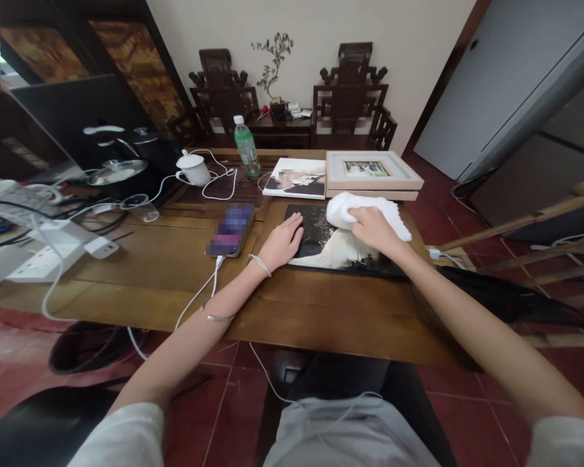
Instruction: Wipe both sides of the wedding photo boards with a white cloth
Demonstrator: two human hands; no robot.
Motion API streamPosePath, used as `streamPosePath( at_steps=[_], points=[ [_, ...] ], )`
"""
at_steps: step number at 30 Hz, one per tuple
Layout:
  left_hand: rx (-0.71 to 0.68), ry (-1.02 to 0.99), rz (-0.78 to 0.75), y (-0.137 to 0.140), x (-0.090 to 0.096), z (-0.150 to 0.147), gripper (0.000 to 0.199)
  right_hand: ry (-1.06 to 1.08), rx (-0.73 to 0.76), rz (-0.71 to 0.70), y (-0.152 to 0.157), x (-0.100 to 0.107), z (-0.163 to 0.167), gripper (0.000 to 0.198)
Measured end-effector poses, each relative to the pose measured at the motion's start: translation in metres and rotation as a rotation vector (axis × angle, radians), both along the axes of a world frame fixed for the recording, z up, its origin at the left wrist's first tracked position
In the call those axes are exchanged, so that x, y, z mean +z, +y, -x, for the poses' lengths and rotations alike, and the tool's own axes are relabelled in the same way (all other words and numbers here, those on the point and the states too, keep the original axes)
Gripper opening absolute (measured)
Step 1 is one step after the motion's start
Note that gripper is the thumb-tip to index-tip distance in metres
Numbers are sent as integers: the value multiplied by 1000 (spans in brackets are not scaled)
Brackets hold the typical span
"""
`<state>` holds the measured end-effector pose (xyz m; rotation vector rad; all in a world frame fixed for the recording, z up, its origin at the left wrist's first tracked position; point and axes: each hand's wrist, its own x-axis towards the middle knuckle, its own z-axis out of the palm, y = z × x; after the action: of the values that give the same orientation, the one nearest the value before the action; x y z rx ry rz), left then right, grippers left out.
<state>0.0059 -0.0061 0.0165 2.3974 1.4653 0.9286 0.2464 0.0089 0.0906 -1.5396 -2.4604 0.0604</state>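
Observation:
A dark picture panel (335, 251) with a pale white shape printed on it lies flat on the wooden table in front of me. My left hand (283, 240) rests open on its left edge, fingers stretched out and pressing down. Bunched under my right hand (374, 228) is a white cloth (392, 217), gripped by the fingers against the panel's upper right part. The cloth and hand hide that corner. Just behind the panel lie a photo print (296, 185) and a light wood picture frame (389, 159), which sits on another frame.
Left of my hand is a phone (232, 227) on a charging cable. A green bottle (246, 148), a lidded white cup (194, 170), a clear plastic cup (140, 207) and a power strip (53, 250) with loose cables stand on the table (175, 285). Wooden rails (525, 224) stand at right.

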Motion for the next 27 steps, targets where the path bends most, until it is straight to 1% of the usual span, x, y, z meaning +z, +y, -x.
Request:
streamPosePath(
  at_steps=[3, 7, 9, 11, 13, 15, 18, 22, 25, 27],
  points=[
    [-1, 32, 2, 0, 0, 1, 45, 98, 29, 6, 22, 2, 37, 24],
    [-12, 35, -11, 0, 1, 3, 42, 164, 149, 49, 39, 6, 88, 28],
    [-29, 28, -14, 0, 2, 3, 42, 151, 176, 57, 43, 9, 104, 29],
    [-36, 22, -20, 0, 1, 4, 43, 131, 157, 56, 42, 11, 108, 30],
    [-32, 10, -26, 1, 0, 5, 43, 110, 120, 50, 39, 11, 99, 29],
    [-27, -1, -26, 1, -3, 5, 43, 81, 92, 36, 34, 10, 78, 29],
    [-21, 2, -10, 2, -5, 5, 44, 22, 42, 13, 27, 5, 31, 30],
    [-23, 6, 6, 2, -6, 4, 46, -54, -41, -16, 18, 0, -32, 27],
    [-16, 16, 5, 2, -6, 3, 46, -113, -50, -41, -2, -6, -60, 27],
    [-12, 26, 4, 2, -6, 3, 46, -124, -15, -50, -28, -12, -67, 28]
  ],
)
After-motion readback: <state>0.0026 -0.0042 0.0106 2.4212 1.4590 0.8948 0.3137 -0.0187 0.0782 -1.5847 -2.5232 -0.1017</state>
